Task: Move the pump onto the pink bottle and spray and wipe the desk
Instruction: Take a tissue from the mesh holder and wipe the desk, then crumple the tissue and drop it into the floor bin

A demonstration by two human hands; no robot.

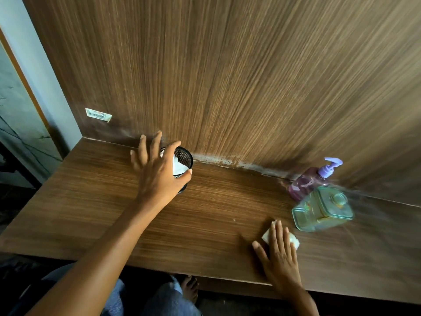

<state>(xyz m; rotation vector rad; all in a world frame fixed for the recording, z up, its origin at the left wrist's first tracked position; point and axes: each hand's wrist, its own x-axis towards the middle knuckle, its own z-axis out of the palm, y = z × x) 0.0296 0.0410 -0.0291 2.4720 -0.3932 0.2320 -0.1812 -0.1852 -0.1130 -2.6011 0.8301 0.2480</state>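
Note:
The pink bottle [304, 184] stands at the back right of the wooden desk [216, 208], with the lilac pump [330, 167] on its neck. In front of it stands a clear green bottle [322, 209] with a round cap. My right hand [279, 252] lies flat on a white tissue [293, 239], pressing it on the desk just left of the green bottle. My left hand [157, 169] grips a black mesh cup [183, 163] near the back wall; white paper shows inside the cup.
A wooden back panel [227, 76] rises behind the desk, with a barcode sticker [98, 115] at lower left and pale stains along the joint. The desk's left end meets a white wall. My knees and a foot show under the front edge.

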